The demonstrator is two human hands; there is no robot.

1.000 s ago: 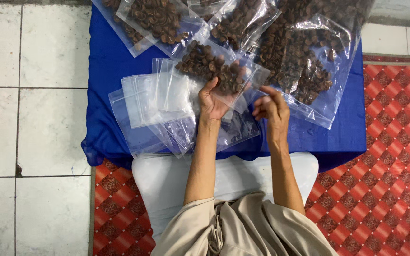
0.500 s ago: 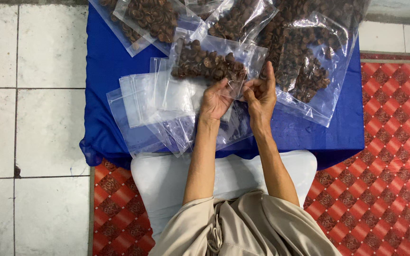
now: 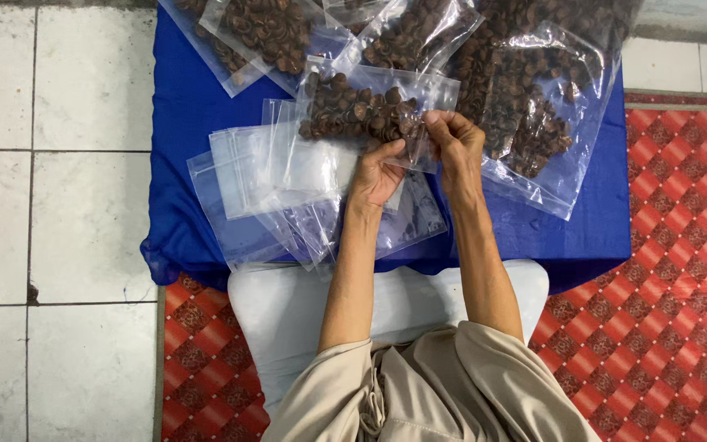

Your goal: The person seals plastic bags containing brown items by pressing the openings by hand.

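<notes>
Both hands are holding a small clear bag [image 3: 362, 115] filled with brown, shell-like pieces, lifted just above the blue cloth [image 3: 190, 106]. The left hand [image 3: 376, 173] is gripping the bag's lower edge, fingers closed on the plastic with the thumb on top. The right hand [image 3: 454, 141] is pinching the bag's right-hand end, fingers closed tight on what appears to be the mouth strip.

The step in hand appears to be closing the bag's mouth. To do it well, in my judgement:
- the left hand should be keeping the contents pushed away from the opening, so that no piece lies in the seal line;
- the right fingers should be running along the strip from one end to the other, pressing evenly;
- the bag should be kept level, since a tilt toward the mouth could spill pieces.

A stack of empty bags [image 3: 280, 176] is lying just beside the left hand, partly under the wrist. Filled bags [image 3: 263, 33] are lying near the far edge, and a large bag [image 3: 538, 123] is lying just right of the right hand. A white cushion [image 3: 288, 319] is lying under the forearms.
</notes>
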